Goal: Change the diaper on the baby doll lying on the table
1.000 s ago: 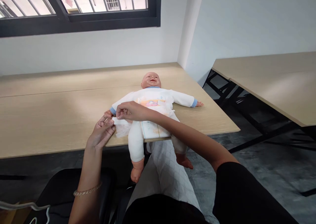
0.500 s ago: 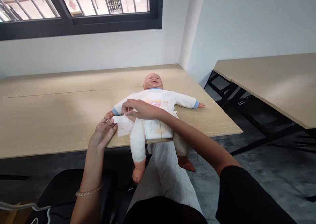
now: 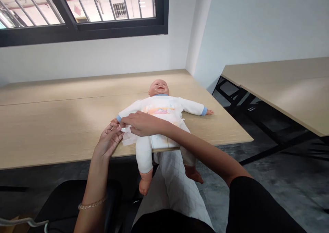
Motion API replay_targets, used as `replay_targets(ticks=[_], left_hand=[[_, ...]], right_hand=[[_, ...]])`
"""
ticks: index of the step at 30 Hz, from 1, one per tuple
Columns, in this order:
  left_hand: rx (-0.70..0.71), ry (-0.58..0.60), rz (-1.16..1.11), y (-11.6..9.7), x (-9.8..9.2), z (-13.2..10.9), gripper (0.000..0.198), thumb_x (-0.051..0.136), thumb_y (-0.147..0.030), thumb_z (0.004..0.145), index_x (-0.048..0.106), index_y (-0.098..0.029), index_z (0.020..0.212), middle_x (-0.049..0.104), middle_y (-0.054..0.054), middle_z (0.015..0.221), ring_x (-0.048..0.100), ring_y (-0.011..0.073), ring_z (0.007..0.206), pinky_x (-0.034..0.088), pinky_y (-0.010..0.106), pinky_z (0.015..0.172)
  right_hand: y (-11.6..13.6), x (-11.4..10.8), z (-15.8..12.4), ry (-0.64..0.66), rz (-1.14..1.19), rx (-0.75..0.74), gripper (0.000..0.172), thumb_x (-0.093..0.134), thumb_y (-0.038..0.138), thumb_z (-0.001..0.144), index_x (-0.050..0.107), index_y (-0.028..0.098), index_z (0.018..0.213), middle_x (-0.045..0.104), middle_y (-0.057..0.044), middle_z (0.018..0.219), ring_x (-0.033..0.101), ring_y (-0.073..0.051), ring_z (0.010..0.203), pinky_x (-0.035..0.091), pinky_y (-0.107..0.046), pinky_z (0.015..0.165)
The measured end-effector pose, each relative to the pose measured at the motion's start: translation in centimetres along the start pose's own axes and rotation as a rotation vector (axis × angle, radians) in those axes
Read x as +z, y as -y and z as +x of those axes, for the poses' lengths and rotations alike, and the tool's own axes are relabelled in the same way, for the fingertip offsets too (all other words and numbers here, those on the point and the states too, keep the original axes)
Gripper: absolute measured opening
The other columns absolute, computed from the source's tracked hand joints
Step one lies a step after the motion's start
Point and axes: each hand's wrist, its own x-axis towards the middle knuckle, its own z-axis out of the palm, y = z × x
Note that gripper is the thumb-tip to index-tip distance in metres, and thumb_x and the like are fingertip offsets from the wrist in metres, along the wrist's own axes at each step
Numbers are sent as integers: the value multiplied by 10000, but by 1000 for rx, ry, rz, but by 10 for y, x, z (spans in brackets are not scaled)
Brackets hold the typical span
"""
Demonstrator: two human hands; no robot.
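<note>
A baby doll (image 3: 161,108) in a white long-sleeved suit with blue cuffs lies on its back, its legs hanging over the table's front edge. A white diaper (image 3: 161,142) sits under its open suit. The diaper's white side tab (image 3: 123,129) sticks out by the doll's hip, with a frilly edge below it. My left hand (image 3: 109,140) holds that tab from below, next to the doll's small hand. My right hand (image 3: 141,123) reaches across the doll's middle, and its fingers pinch the same tab.
The doll lies on a pale wooden table (image 3: 51,130). Another table (image 3: 288,89) on black metal legs stands to the right. A barred window (image 3: 84,31) is set in the wall behind. A black chair (image 3: 64,195) is at lower left, and my white quilted trousers (image 3: 174,188) are below the table.
My right hand has moved down onto the tab, closer to my left hand. The tab has shifted toward the doll's hip. The view has tilted slightly.
</note>
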Motion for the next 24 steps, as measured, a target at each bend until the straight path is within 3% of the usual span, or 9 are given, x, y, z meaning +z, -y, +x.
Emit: replay_targets(ticks=[2, 6, 11, 13, 16, 18, 21, 24], left_hand=[[6, -6, 16, 0, 2, 0, 474, 958, -146, 513, 606, -147, 832, 666, -21, 809, 658, 97, 671, 612, 193, 620], [52, -23, 1, 0, 6, -2, 488, 980, -165, 459, 600, -142, 765, 657, -25, 847, 658, 100, 701, 641, 228, 653], [138, -21, 8, 1, 9, -6, 462, 975, -160, 467, 583, -147, 711, 640, -27, 899, 630, 81, 729, 627, 203, 664], [164, -18, 2, 1, 9, -7, 463, 974, -174, 481, 568, -154, 704, 628, -28, 861, 621, 82, 731, 610, 185, 654], [203, -16, 3, 1, 9, -9, 474, 969, -187, 502, 530, -160, 679, 606, -37, 811, 608, 77, 719, 596, 175, 662], [223, -22, 15, 2, 10, -9, 487, 967, -196, 506, 510, -159, 669, 613, -33, 820, 615, 78, 727, 586, 168, 663], [233, -46, 14, 2, 14, -9, 527, 977, -231, 472, 493, -160, 669, 632, -30, 849, 619, 83, 693, 592, 194, 634], [248, -49, 20, -1, 23, -11, 533, 974, -260, 476, 484, -156, 658, 633, -33, 852, 618, 85, 661, 604, 233, 626]], right_hand=[[-1, 1, 1, 30, 9, -5, 444, 503, 14, 834, 528, 154, 1254, 677, -71, 1115, 580, -231, 1032, 393, -358, 837], [-3, -1, 1, 103, -16, 23, 294, 476, 50, 898, 618, 163, 1128, 697, -52, 1030, 597, -211, 993, 393, -335, 829], [-5, 1, 0, 60, 28, 279, 317, 432, 229, 1024, 559, 118, 1292, 710, -129, 1037, 612, -228, 840, 396, -322, 711], [-8, 3, 3, 66, 88, 299, 248, 572, 263, 980, 639, 121, 1171, 712, -120, 1004, 604, -219, 831, 383, -306, 691], [-12, 4, 10, 91, 145, 293, 49, 720, 144, 847, 704, 139, 893, 687, -49, 838, 558, -171, 741, 346, -291, 658], [-15, 3, 14, 83, 201, 285, 86, 730, 67, 786, 686, 141, 787, 637, -15, 755, 507, -144, 687, 325, -288, 637], [-18, -2, 16, 73, 320, 226, 119, 722, 42, 746, 676, 144, 783, 604, 6, 774, 501, -130, 707, 346, -263, 642], [-22, -8, 13, 87, 462, 198, 53, 699, 135, 802, 682, 140, 853, 616, 12, 808, 529, -123, 738, 383, -238, 666]])
